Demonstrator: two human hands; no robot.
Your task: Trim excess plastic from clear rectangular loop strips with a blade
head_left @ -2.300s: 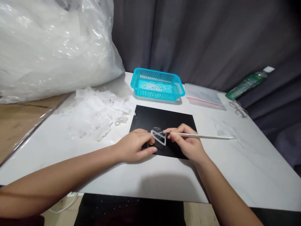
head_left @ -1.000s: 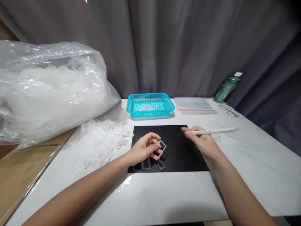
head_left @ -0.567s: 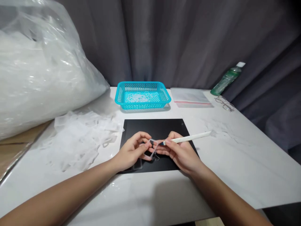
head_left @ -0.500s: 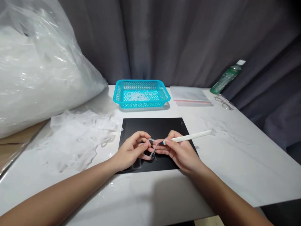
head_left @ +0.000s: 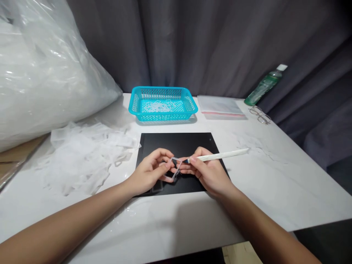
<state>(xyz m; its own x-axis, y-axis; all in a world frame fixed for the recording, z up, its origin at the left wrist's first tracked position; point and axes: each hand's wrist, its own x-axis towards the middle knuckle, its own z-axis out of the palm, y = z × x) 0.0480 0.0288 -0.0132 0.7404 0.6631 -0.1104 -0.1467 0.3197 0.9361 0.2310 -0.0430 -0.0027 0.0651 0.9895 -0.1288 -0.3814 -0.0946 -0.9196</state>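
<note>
My left hand (head_left: pixel 150 169) pinches a small clear plastic frame (head_left: pixel 176 170), roughly rectangular, between thumb and fingers. In my right hand (head_left: pixel 209 172) is a slim, pen-shaped white tool (head_left: pixel 224 154) with a dark blue tip end. That tip points left and is close to the frame's right edge; whether it touches cannot be made out. Both hands are over a black mat (head_left: pixel 176 141) on the white table. Fingers of my right hand lie beside or behind the frame, partly hidden by it.
A pile of translucent plastic pieces (head_left: pixel 79 157) lies left of the mat, below a large bulging plastic bag (head_left: pixel 41 73). Behind the mat stands a blue basket (head_left: pixel 163 116) with clear pieces inside. Zip bags (head_left: pixel 222 106), a green bottle (head_left: pixel 262 88), glasses (head_left: pixel 260 115) and thin scraps (head_left: pixel 255 148) are rightward.
The whole view has shifted slightly, so things appear a little higher and further left. Both hands keep their hold on the frame and the tool, with little visible movement between them.
</note>
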